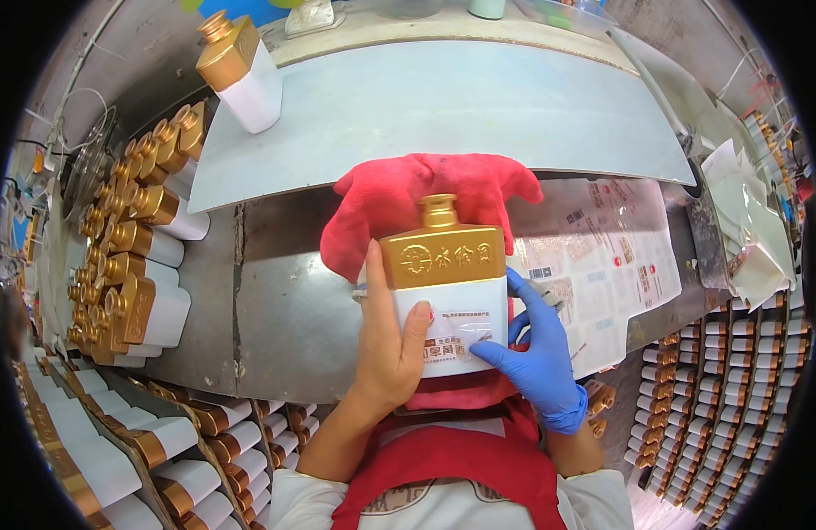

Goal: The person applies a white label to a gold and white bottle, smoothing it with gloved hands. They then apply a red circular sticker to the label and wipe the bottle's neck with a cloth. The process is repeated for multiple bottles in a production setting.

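Head: one bottle (448, 290) in two hands (390, 349) (540, 353)

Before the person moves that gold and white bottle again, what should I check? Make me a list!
1. Left hand is holding the bottle: ok, it grips the left side.
2. Right hand is helping: ok, it is on the lower right side.
3. Both hands wear gloves: not ok, the right has a blue one, but the left is bare.
4. Label faces the person: ok, it is on the side turned toward them.
5. Label is stuck flat everywhere: cannot tell, the hands cover parts near its edges.
6. Red cloth is close by: ok, it shows right behind the bottle.
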Tool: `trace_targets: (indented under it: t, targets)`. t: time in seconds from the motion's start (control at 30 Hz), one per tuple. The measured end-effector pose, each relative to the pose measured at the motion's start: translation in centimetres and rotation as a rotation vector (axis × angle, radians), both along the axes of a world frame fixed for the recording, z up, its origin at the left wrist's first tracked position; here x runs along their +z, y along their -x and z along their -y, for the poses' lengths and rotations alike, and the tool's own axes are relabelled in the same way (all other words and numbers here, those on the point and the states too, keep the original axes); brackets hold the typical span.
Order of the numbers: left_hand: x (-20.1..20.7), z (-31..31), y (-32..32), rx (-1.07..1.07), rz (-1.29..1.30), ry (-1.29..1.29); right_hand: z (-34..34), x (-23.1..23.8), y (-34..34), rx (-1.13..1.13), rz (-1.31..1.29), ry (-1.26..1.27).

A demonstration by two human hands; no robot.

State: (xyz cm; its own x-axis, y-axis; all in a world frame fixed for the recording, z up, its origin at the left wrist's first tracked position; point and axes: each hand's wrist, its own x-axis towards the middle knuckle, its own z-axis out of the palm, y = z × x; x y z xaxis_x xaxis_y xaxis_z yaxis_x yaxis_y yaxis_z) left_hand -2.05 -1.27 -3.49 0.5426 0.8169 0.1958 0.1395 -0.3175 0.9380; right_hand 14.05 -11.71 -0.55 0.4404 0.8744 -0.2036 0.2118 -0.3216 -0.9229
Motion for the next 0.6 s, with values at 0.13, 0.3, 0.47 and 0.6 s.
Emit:
trace_targets:
  t: [0.13, 0.3, 0.47, 0.6]
  targets:
    - [0.3, 0.1, 0.4, -0.100, 0.058, 0.123, 0.4, -0.3, -0.8, 0.024, -0.140, 0.022]
    - [0.7, 0.5, 0.3, -0.162, 0.219, 0.333, -0.5, 0.7, -1.6, 0.092, -0.096, -0.030]
    - [1.5, 0.2, 0.5, -0.215, 0.285, 0.410, -2.0, -0.1, -1.2, 0.023, 0.097, 0.020]
    - [1.8, -0.2, -0.2, -0.113, 0.256, 0.472, -2.4, -0.2, -1.4, -0.019, 0.128, 0.062]
